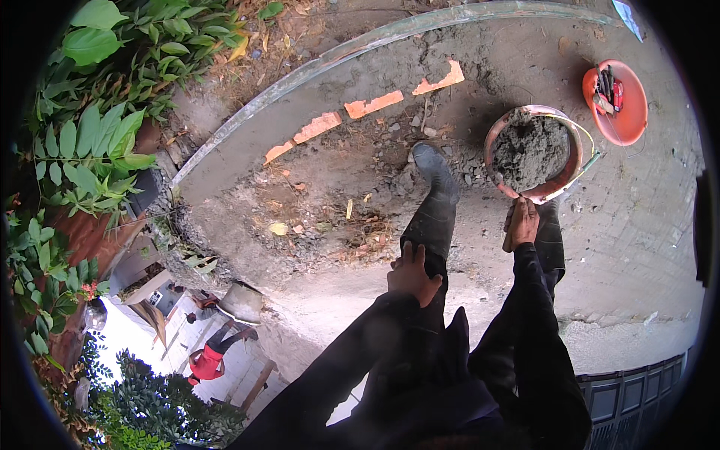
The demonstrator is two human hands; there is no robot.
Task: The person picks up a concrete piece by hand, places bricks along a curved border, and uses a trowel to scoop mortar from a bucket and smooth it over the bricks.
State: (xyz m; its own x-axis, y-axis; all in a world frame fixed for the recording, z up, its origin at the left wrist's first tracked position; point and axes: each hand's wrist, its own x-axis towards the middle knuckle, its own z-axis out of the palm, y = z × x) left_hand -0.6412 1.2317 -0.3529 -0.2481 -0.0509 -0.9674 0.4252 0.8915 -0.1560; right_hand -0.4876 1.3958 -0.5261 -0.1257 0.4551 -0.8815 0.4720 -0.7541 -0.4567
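My right hand [523, 223] is closed at the near rim of a round reddish bucket [491, 154], its fingertips pinching the edge. Wet grey mortar [531, 150] fills much of the bucket. A thin pale handle [589, 139] with a green grip curves round the bucket's right side. My left hand [415, 274] lies with fingers spread on my left leg, at the top of a black rubber boot [435, 202]; it holds nothing. The other boot [551, 236] stands just behind the bucket, partly covered by my right arm.
An orange basin [630, 112] with tools and a red item stands at far right. Several broken orange brick pieces [373, 104] form a line in the ground, inside a curved edging strip [300, 69]. Rubble and leaves lie between. Plants [97, 142] crowd the left; a person in red [206, 364] is at lower left.
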